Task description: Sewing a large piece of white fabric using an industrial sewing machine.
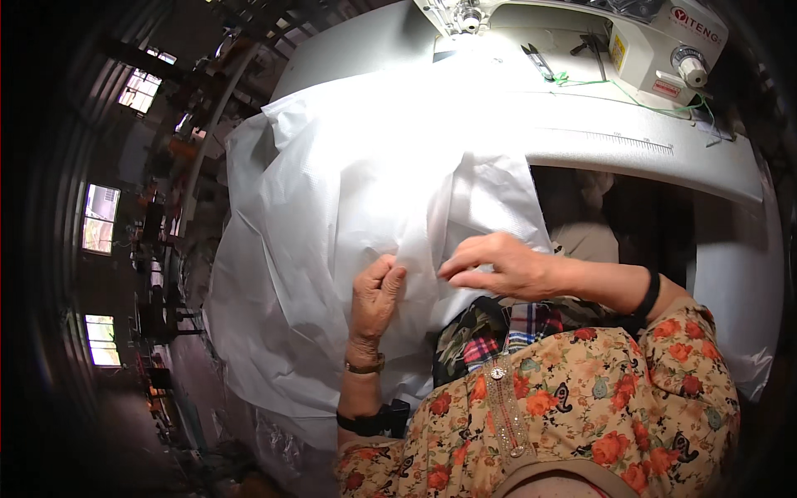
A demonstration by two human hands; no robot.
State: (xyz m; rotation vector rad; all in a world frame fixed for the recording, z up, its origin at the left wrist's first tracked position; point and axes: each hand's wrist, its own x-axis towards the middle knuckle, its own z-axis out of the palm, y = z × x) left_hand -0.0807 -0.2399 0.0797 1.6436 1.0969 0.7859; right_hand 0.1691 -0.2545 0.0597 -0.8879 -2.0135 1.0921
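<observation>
Fabric (332,207) pinched between left hand (375,303) and right hand (498,267) fingertips.

White fabric (332,191): a large, thin, slightly translucent sheet, creased and bunched, is lying over the near edge of the pale sewing table and hanging toward the lap. Its upper end is reaching the lit area under the machine head. A vertical fold is running down the middle; the left hand (374,303) and right hand (498,266) are pinching it there, fingertips closed on the cloth.
</observation>
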